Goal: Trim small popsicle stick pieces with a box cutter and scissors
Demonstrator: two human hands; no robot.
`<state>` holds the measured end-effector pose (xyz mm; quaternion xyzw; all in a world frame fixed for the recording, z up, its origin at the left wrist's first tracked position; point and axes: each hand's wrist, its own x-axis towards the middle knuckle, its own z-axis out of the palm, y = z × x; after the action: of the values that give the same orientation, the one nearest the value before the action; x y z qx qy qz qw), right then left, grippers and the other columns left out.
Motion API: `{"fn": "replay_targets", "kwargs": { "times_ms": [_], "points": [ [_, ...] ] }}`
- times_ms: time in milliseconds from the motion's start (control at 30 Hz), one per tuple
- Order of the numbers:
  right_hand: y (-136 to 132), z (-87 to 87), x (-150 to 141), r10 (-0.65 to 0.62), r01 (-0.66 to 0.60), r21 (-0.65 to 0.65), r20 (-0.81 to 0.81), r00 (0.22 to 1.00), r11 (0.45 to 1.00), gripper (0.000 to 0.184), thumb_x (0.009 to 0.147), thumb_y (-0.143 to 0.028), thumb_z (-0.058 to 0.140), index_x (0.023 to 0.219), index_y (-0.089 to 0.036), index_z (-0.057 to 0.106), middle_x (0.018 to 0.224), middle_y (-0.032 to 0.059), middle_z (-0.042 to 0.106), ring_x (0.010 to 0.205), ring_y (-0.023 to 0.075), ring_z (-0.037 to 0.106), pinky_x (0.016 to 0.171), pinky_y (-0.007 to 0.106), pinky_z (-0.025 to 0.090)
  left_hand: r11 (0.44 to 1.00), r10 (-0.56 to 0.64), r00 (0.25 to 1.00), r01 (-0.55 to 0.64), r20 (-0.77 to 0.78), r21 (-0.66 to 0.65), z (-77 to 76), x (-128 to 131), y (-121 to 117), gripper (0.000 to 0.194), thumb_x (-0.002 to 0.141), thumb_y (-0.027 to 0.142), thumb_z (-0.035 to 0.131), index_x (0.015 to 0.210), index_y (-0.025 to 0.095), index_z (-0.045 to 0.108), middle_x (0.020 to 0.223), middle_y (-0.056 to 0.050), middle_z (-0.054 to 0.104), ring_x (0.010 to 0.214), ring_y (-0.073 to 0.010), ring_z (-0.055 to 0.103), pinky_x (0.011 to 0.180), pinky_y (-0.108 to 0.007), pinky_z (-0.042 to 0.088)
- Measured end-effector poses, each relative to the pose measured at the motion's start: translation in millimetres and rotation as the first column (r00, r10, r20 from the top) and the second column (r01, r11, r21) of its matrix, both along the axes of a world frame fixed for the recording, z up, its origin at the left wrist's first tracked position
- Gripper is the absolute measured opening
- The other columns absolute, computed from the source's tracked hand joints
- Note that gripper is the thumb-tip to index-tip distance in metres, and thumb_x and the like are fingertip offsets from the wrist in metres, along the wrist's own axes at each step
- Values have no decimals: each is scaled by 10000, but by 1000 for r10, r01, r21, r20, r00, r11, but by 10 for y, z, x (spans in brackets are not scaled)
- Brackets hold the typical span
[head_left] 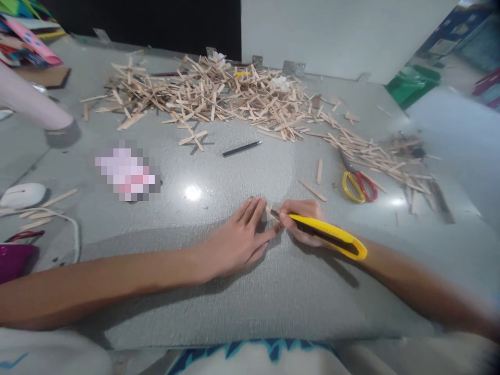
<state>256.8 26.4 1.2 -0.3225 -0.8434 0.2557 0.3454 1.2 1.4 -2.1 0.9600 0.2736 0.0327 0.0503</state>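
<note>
My right hand (304, 219) is closed around a yellow box cutter (332, 237), its handle slanting back over the wrist. The dark blade tip meets a short wooden craft stick (270, 211) lying on the grey table. My left hand (248, 229) rests on the tabletop with fingers spread, holding that stick down between fingertips and thumb. Part of the stick is hidden by the fingers. Two loose craft sticks, one of them upright in the view (319, 172), lie just beyond my right hand.
A large heap of craft sticks (219, 99) spreads along the back. Scissors (358, 186) with yellow and red handles lie to the right, a black pen (242, 149) ahead. At left are a white mouse (23, 196), its cable (74, 229) and a blurred-out pinkish item (127, 172).
</note>
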Motion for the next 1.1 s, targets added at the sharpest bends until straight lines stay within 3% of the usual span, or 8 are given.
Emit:
{"fn": "replay_targets", "kwargs": {
  "times_ms": [200, 333, 500, 667, 767, 833, 967, 1100],
  "points": [
    [-25, 5, -2, -97, 95, -36, -51, 994, 995, 218, 1094, -315, 588, 901, -235, 650, 693, -16, 659, 541, 139, 581, 544, 280, 450, 999, -6, 1000, 6, 3, 53, -35, -24, -20, 709, 1153, 395, 559, 1784, 262, 266, 1856, -258, 224, 1712, -485, 247, 1383, -649, 259],
    [-15, 82, -27, -297, 296, -28, -132, 946, 955, 159, 1113, -382, 607, 1061, -253, 686, 812, 18, 722, 658, 179, 658, 613, 311, 507, 983, 54, 998, -48, -30, 175, -19, -27, -87, 629, 1151, 310, 560, 1744, 260, 354, 1734, -259, 472, 1619, -458, 474, 1319, -660, 369],
    [91, 248, -20, -335, 252, -349, -204, 920, 903, 329, 1015, -436, 776, 1273, -299, 624, 1023, 25, 768, 638, 155, 680, 559, 285, 541, 962, 137, 976, -91, -168, 259, 196, -14, -39, 568, 1040, -32, 456, 1574, 120, 577, 1334, -196, 759, 1238, -335, 745, 1115, -513, 547],
    [182, 508, 83, -166, -91, -567, -385, 908, 818, 518, 1030, -536, 698, 1462, -372, 462, 1578, 160, 619, 884, 222, 814, 588, 318, 651, 991, 129, 978, -123, -161, 48, 320, -48, 143, 245, 981, -26, 538, 1011, 135, 719, 1080, -143, 762, 1072, -321, 711, 962, -454, 537],
    [217, 678, 169, -101, -186, -593, -417, 903, 784, 694, 982, -553, 734, 1564, -372, 404, 1685, 207, 514, 935, 267, 824, 624, 377, 687, 987, 150, 988, -152, -37, -57, 267, -119, 206, 195, 989, 9, 536, 991, 162, 657, 1077, -133, 739, 1044, -309, 696, 902, -417, 525],
    [240, 771, 212, -125, -197, -658, -408, 904, 727, 625, 1047, -536, 556, 1604, -302, 397, 1636, 238, 566, 933, 281, 818, 604, 385, 678, 967, 214, 975, -202, 60, -155, 253, -180, 241, 186, 1038, 56, 477, 1055, 179, 616, 1011, -110, 723, 933, -271, 695, 791, -366, 501],
    [263, 871, 257, -167, -169, -742, -354, 920, 648, 624, 1101, -461, 317, 1678, -224, 342, 1458, 250, 707, 829, 266, 795, 537, 357, 616, 863, 355, 910, -231, 215, -450, 384, -263, 354, 140, 1120, 221, 426, 1176, 200, 552, 847, -35, 717, 686, -197, 635, 667, -310, 444],
    [223, 874, 313, 62, -97, -674, -76, 995, 733, 723, 1048, -299, 612, 1690, -329, 282, 1448, 158, 743, 677, 163, 738, 621, 320, 612, 710, 399, 903, -193, 161, -678, 527, -230, 488, 216, 1090, 278, 479, 967, 191, 634, 800, -36, 740, 629, -166, 655, 631, -279, 453]
  ]
}}
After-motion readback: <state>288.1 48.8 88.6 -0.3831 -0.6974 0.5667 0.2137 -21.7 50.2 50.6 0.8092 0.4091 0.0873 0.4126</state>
